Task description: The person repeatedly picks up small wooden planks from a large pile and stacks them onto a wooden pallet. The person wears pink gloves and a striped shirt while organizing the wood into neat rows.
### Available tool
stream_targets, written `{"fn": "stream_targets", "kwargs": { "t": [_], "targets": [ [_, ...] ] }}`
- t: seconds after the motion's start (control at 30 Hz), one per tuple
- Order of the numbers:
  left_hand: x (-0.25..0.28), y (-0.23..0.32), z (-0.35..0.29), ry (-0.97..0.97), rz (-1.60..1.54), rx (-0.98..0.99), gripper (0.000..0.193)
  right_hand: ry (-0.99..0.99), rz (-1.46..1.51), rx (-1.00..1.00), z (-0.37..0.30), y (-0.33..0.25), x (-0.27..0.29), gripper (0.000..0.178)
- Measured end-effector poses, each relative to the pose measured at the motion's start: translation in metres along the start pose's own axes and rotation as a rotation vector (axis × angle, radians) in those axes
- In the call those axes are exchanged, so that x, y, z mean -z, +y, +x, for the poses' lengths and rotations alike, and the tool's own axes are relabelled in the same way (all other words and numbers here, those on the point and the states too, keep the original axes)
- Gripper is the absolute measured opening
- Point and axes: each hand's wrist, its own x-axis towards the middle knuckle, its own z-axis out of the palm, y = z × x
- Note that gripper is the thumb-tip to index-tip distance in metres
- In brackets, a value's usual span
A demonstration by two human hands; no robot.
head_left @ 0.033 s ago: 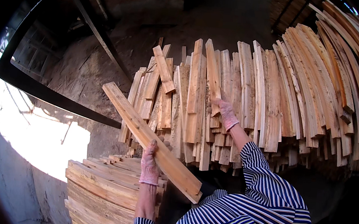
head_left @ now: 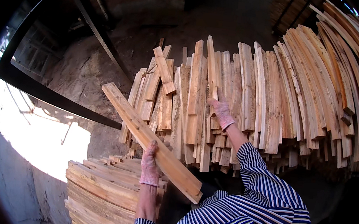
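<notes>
My left hand [head_left: 150,165], in a pinkish knit work glove, is closed around a pale wooden plank [head_left: 139,127]. That plank slants from upper left to lower right, raised over the gap between two stacks. In a matching glove, my right hand [head_left: 222,112] grips the near end of another plank [head_left: 212,65], which points away from me at the top of the large stack. This second plank is tipped up partly on its narrow edge. Some fingers of both hands are hidden behind the wood.
A wide stack of planks [head_left: 272,95] runs across the middle and right. One short plank [head_left: 164,71] lies askew on its left part. A second stack [head_left: 103,186] stands at lower left. A dark metal frame [head_left: 55,100] spans the left side, beside a sunlit patch [head_left: 43,133].
My right hand has shifted slightly left, turning its plank more onto its edge and pushing the far end up a little. The left hand and its plank stay nearly still.
</notes>
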Motion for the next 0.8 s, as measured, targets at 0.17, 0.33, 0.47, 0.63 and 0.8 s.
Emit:
{"fn": "stream_targets", "kwargs": {
  "t": [0.17, 0.33, 0.47, 0.63, 0.8],
  "targets": [
    [-0.001, -0.003, 0.004, -0.014, -0.018, -0.026, 0.066, 0.09, -0.905, -0.247, 0.017, -0.04, -0.123, 0.071],
    [-0.032, 0.005, -0.016, -0.01, -0.135, -0.025, 0.058, 0.321, -1.298, -0.158, 0.032, -0.002, -0.184, 0.056],
    [-0.013, -0.008, -0.008, -0.035, -0.211, -0.045, 0.054, 0.176, -1.192, -0.251, 0.03, -0.038, -0.177, 0.091],
    [-0.008, -0.023, -0.005, 0.057, -0.14, -0.002, 0.055, 0.172, -0.951, -0.383, 0.027, -0.076, -0.175, 0.086],
    [-0.007, -0.017, -0.007, 0.094, -0.051, -0.04, 0.058, 0.189, -0.801, -0.384, 0.036, -0.076, -0.13, 0.046]
  ]
}}
